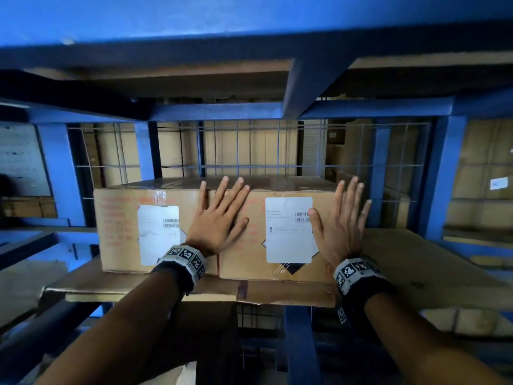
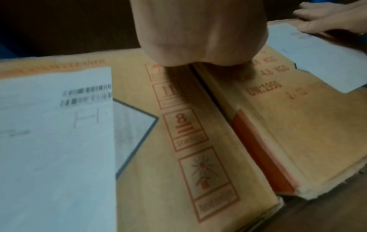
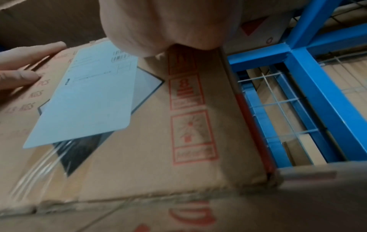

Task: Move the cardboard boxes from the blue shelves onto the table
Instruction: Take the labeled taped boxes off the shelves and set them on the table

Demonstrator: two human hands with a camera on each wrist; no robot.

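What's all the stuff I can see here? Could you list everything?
cardboard boxes: two, brown with red print, side by side and touching on the shelf.
white labels: two, one on each box front.
flattened cardboard sheet: one, brown, lining the shelf under the boxes.
blue shelves: blue metal frame around and above the boxes.
wire mesh: grey, behind the boxes.
stacked cartons: several, brown, behind the mesh.
wristbands: two, black with square markers.
left hand: flat across the seam between the boxes.
right hand: flat on the right box's front.
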